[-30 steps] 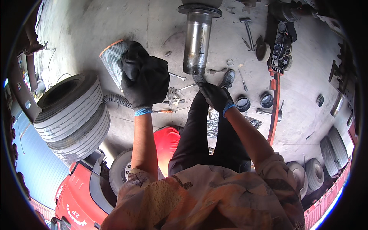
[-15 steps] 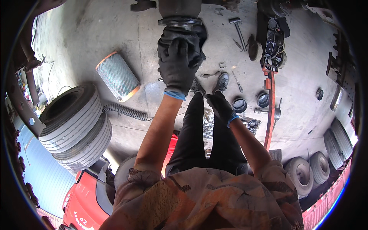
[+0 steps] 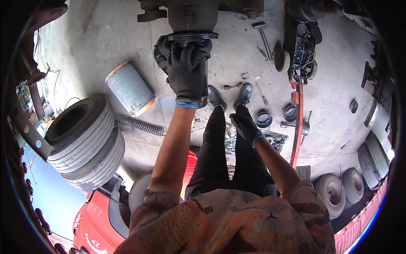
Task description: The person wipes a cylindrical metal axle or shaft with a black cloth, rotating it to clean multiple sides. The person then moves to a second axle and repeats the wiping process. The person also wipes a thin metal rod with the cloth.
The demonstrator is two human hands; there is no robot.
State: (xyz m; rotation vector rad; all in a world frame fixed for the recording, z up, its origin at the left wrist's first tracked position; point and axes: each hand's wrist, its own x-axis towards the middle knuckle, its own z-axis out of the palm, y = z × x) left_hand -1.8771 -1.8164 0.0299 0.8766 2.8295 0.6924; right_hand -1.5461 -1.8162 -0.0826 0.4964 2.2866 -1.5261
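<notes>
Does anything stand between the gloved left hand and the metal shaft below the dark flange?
Yes: a bunched black cloth lies between the left hand and the shaft, close to the flange. Nothing else visible blocks it, though the palm side is hidden.

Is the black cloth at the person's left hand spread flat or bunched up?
Bunched up: the black cloth bulges in thick folds on both sides of the black-gloved left hand, beside the dark round metal flange.

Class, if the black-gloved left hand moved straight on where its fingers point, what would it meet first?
Past the crumpled black cloth it holds, the left hand would probably meet the dark, round metal flange first, though depth is unclear.
</notes>
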